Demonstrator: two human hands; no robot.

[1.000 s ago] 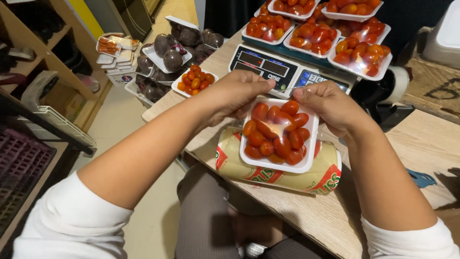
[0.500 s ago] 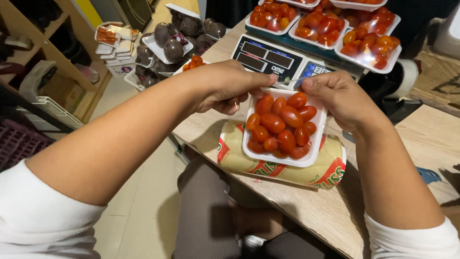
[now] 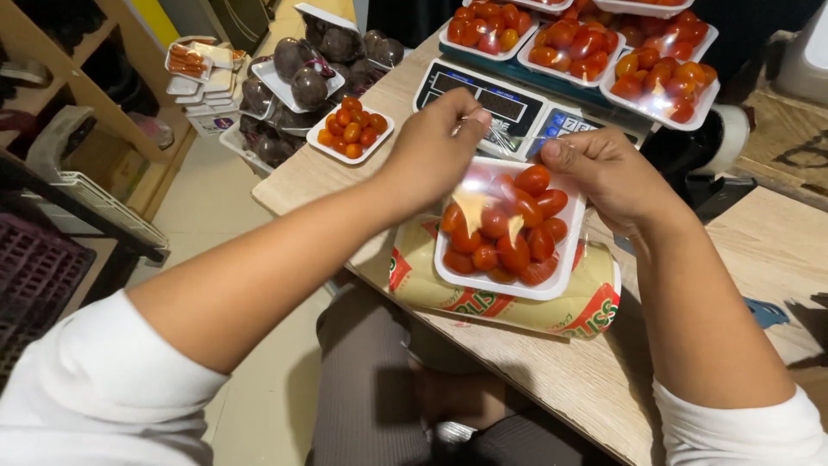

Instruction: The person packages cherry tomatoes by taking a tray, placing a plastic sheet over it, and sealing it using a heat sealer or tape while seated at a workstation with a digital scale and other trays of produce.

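Note:
A white foam tray of red cherry tomatoes rests on a roll of cling film at the wooden table's near edge. A sheet of clear film stretches over the tray's far side. My left hand pinches that film above the tray's far left corner. My right hand grips the film at the tray's far right edge, thumb pointing left.
A digital scale stands just behind the tray, with several wrapped tomato trays on and behind it. One small tomato tray sits at the table's left corner. Wrapped dark fruit is stacked beyond. Shelving stands at left.
The tray has turned and now lies lower on the roll. Both hands have lifted off its sides and pull the film up over its far edge.

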